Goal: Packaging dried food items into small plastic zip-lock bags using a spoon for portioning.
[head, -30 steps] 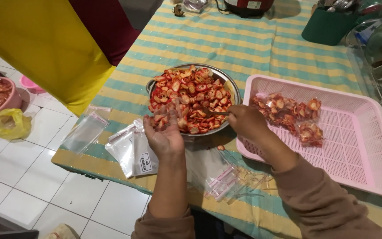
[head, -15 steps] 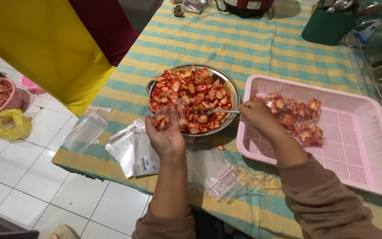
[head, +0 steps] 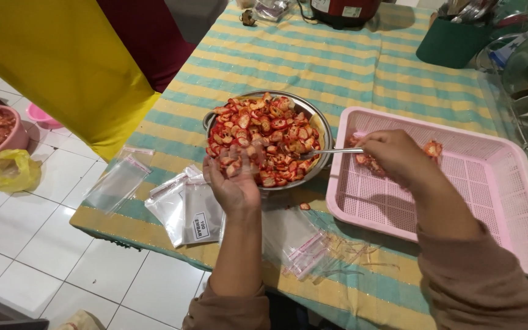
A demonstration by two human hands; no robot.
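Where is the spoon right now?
In the head view, the spoon is in the right hand, its bowl reaching left over the rim of the metal bowl of red snack pieces, next to the pink tray.

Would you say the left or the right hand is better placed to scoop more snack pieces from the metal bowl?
Probably the right hand: it holds the spoon over the metal bowl.

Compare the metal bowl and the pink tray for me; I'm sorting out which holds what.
The metal bowl is round, shiny and solid-walled; the pink perforated tray is rectangular, plastic and full of holes. The bowl is heaped with red snack pieces; the tray holds only a small cluster near the right hand and is mostly bare. The bowl is smaller than the tray. Both sit on the striped tablecloth, side by side.
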